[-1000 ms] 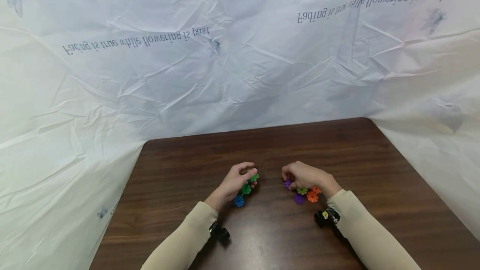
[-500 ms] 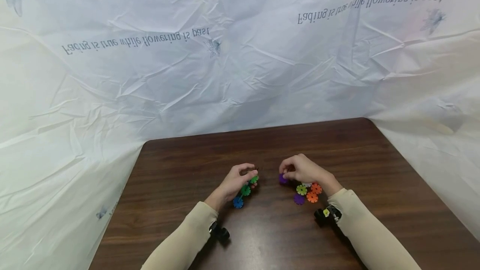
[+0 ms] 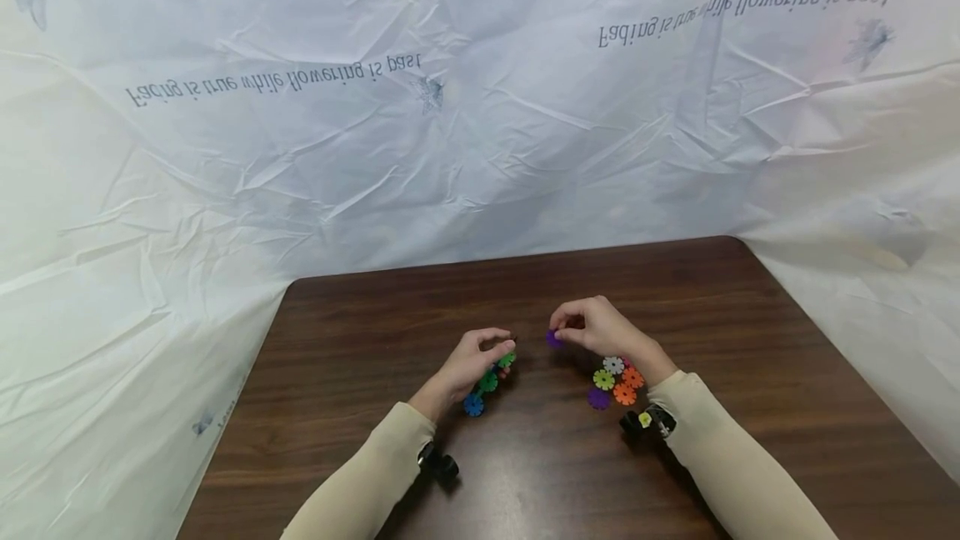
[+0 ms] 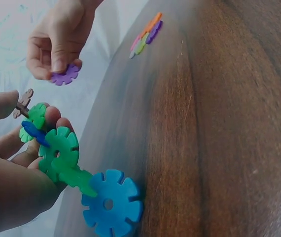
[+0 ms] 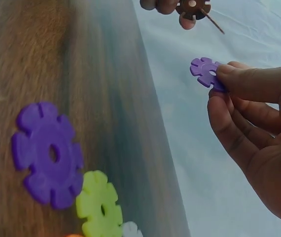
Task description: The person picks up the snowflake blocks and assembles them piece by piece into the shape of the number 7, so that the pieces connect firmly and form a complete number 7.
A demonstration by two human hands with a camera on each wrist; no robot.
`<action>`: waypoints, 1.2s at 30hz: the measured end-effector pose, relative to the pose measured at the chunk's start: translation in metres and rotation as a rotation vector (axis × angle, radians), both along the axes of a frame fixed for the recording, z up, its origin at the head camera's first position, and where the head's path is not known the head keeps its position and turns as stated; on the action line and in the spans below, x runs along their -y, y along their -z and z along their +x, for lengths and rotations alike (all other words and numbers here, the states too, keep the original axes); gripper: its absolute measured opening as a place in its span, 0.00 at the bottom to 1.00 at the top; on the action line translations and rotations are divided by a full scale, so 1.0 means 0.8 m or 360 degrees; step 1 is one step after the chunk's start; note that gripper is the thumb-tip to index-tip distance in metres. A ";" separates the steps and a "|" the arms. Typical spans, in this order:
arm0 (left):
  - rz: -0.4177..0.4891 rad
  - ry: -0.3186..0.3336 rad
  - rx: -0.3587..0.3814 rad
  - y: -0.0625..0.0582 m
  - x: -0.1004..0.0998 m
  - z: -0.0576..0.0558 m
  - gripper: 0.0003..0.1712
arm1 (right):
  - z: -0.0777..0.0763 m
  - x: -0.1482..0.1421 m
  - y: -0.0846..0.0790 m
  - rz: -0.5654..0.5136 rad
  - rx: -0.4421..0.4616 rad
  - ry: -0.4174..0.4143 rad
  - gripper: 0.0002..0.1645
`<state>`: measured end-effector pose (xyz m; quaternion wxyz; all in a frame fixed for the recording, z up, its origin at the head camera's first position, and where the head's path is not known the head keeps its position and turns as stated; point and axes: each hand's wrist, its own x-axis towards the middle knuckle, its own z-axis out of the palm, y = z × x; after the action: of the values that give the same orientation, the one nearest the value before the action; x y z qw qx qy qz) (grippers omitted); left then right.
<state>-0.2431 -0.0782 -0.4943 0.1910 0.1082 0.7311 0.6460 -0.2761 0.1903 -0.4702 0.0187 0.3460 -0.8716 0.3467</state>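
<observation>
In the left wrist view my left hand [image 3: 468,363] grips a chain of slotted flower-shaped discs joined edge to edge. A large blue disc [image 4: 123,197] ends the chain at the bottom, with green discs [image 4: 65,140] above it. A small dark blue disc [image 4: 33,132] sits between green ones, and a brown disc [image 4: 23,103] is at the thumb end. My right hand [image 3: 606,332] pinches one purple disc [image 5: 204,72] by its edge between thumb and fingers. The two hands face each other over the table, apart, with the purple disc near the chain's brown end.
Loose discs lie grouped below my right hand: a purple disc [image 3: 598,399], a yellow-green disc [image 3: 603,380], a light grey disc [image 3: 613,365] and orange discs [image 3: 624,393], with a bit of pink behind. The brown wooden table [image 3: 360,340] meets a white printed sheet [image 3: 480,173] at its far edge.
My right hand has lifted the purple disc off the group and carried it up and left toward the left hand, uncovering the grey disc. The left hand and its chain have barely shifted.
</observation>
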 end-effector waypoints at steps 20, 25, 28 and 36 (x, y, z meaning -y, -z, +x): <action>0.0004 0.0050 0.0040 -0.005 0.002 0.004 0.28 | -0.002 0.022 -0.015 -0.0100 -0.0080 0.0035 0.11; 0.0009 0.0056 0.0051 -0.004 0.002 0.006 0.28 | -0.003 0.024 -0.014 -0.0173 -0.0097 -0.0009 0.13; 0.0013 0.0055 0.0054 -0.005 0.002 0.006 0.28 | -0.002 0.026 -0.013 -0.0209 -0.0121 -0.0028 0.13; 0.0008 0.0040 0.0057 -0.006 0.002 0.009 0.27 | 0.001 0.028 -0.014 -0.0228 -0.0198 -0.0044 0.14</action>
<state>-0.2360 -0.0800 -0.4894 0.2118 0.1063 0.7244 0.6473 -0.2753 0.1675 -0.4586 0.0927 0.3765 -0.8369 0.3863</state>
